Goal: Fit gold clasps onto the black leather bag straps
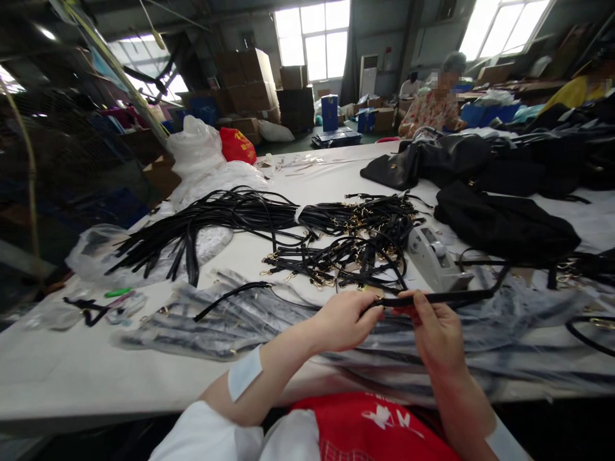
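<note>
A black strap [456,296] stretches between my hands and runs on to the right. My left hand [346,320] is closed around its left end, where a small bit of metal shows. With thumb and fingers, my right hand [435,323] pinches the strap a short way along. Below and around both hands lie straps in clear plastic bags [202,320]. Just beyond them is a heap of short black straps with gold clasps [331,259]. Behind that rests a long bundle of black straps [230,211], tied with a white band.
A grey tape dispenser [435,259] stands beyond my right hand. Black bags [504,224] are piled at the right. At the left lie a green marker-like item [118,292] and crumpled plastic [196,153]. People sit farther back, near stacked cartons [250,80].
</note>
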`<state>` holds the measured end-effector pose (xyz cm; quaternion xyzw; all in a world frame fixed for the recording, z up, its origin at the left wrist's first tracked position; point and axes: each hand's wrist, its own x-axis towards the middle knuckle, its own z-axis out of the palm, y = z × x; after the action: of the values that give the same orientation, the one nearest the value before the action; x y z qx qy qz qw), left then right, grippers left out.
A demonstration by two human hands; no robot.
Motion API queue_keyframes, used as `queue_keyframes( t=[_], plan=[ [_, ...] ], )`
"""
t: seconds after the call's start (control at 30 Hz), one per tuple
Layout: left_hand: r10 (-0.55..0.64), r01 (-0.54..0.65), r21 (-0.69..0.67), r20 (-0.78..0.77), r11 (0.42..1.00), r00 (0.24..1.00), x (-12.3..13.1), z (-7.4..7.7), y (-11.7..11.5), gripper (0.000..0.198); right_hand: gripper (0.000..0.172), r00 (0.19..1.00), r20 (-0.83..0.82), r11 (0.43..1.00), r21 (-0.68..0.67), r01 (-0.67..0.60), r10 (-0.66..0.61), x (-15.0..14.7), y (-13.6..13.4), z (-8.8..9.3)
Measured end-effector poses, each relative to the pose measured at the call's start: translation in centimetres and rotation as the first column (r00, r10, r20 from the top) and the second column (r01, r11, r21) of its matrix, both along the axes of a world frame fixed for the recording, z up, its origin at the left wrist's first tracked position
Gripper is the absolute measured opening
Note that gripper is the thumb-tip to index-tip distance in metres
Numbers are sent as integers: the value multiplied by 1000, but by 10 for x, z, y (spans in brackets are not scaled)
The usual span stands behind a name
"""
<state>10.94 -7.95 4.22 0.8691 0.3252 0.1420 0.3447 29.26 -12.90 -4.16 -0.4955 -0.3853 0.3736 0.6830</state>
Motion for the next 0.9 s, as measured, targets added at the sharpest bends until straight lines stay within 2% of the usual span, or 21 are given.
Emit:
queue_keyframes(
  t=[0.4,0.53,0.63,0.73,0.83,0.9],
  plan=[
    [28,-28,9,27,1000,999,5,0,2,25,28,999,13,999,28,31,-31,-3,-2,3],
    [43,-44,42,19,998,999,5,-2,3,24,28,990,126,996,66,51,-59,-2,-4,4],
    [73,-73,81,2,994,997,5,-4,3,23,24,933,344,989,136,64,-108,-2,-10,9],
    [139,-131,130,-47,983,989,7,-7,2,24,16,826,550,976,219,-1,-123,-5,-18,16],
    [192,-177,161,-82,971,978,10,-10,-3,26,17,730,672,955,281,-92,-128,-10,-22,20],
    [204,-188,164,-86,968,975,11,-11,-7,27,18,699,701,950,293,-106,-139,-11,-24,22]
  ],
)
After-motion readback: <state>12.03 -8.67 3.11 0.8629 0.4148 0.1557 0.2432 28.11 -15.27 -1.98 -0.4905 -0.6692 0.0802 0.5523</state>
